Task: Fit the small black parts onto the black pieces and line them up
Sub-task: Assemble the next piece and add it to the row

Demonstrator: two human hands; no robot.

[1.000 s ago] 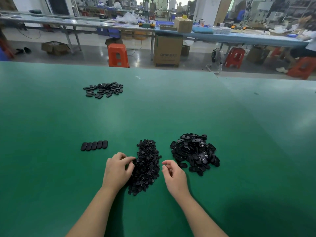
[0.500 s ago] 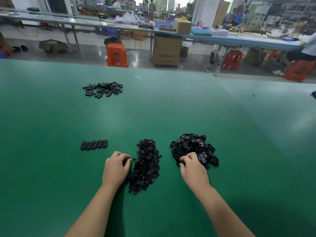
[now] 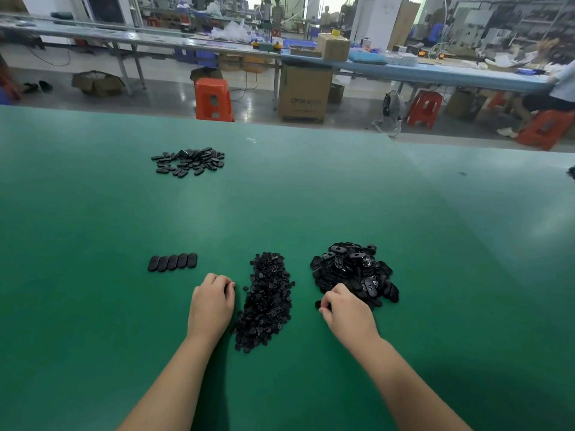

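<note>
A heap of small black parts lies on the green table between my hands. To its right is a pile of larger black oval pieces. My left hand sits at the heap's left edge with its fingers curled in, and a small dark part shows at the fingertips. My right hand is at the near left corner of the oval pile, its thumb and fingers pinching one black piece. A row of several pieces lies lined up to the left.
A spread of more black pieces lies far back on the left. One loose small part lies by my left fingertips. Beyond the table's far edge stand an orange stool, a cardboard box and long workbenches.
My right hand moved right from the small-part heap to the oval pile and took hold of a piece at its near edge. My left hand stayed by the heap, its fingers curling tighter.
</note>
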